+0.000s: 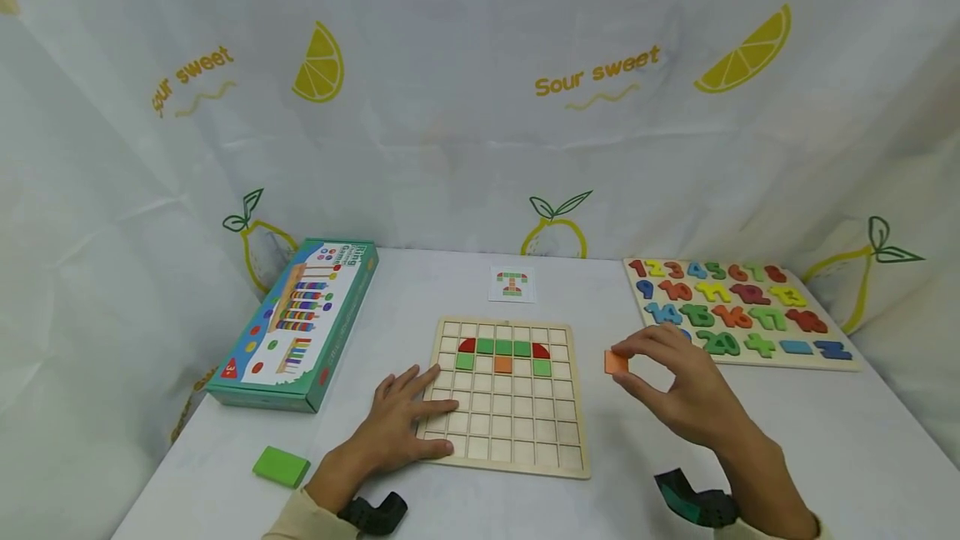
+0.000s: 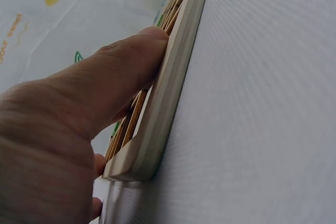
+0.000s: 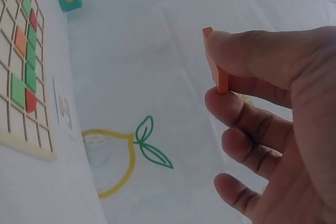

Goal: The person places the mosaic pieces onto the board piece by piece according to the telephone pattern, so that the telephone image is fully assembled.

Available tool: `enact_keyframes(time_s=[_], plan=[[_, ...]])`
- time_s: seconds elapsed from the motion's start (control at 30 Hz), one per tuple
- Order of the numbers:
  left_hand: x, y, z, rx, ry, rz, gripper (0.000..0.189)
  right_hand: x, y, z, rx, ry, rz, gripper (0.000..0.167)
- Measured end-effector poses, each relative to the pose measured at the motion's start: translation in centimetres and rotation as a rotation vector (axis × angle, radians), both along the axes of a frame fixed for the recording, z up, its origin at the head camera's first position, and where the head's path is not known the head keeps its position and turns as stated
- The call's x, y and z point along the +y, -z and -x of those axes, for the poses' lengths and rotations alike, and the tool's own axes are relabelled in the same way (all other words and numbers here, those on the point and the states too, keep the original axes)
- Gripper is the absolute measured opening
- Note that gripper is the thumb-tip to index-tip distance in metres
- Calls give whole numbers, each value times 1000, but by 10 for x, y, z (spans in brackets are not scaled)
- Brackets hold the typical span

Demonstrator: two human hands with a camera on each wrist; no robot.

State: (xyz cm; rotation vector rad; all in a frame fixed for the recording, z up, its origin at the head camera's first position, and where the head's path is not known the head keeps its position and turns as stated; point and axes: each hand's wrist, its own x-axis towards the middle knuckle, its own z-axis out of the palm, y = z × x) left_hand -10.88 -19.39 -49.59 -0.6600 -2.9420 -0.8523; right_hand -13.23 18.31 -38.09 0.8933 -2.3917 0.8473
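My right hand (image 1: 678, 386) pinches a square orange tile (image 1: 616, 362) between thumb and fingers, right of the wooden grid board (image 1: 512, 468). In the right wrist view the tile (image 3: 214, 61) is seen nearly edge-on. My left hand (image 1: 405, 419) lies with fingers spread on the left edge of the board, its thumb (image 2: 128, 61) over the rim in the left wrist view. On the board, a row of green tiles (image 1: 504, 347) has a red quarter-round tile (image 1: 467, 346) at each end. Beneath that row sit an orange tile (image 1: 503, 365) and two green ones.
A small pattern card (image 1: 512, 284) lies behind the board. At the right is a number puzzle board (image 1: 750, 311). To the left stand a green-edged game box (image 1: 300, 323) and, nearer me, a green block (image 1: 281, 467). A printed curtain (image 1: 450, 132) hangs behind the table.
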Motion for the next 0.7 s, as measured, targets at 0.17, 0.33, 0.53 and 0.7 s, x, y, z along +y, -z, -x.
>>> enact_keyframes(time_s=[0.17,0.33,0.53,0.7], plan=[[-1,1,1,-3,1,7,60,-21,0,6,-5,-48,60,33],[-3,1,1,-6,9,-4,60,-47,10,15,-51,-108,117,29],[-4,2,2,5,14,1,60,-75,23,25,-80,-137,167,27],[-3,3,2,6,10,-6,60,-93,39,31,-125,-104,185,25]])
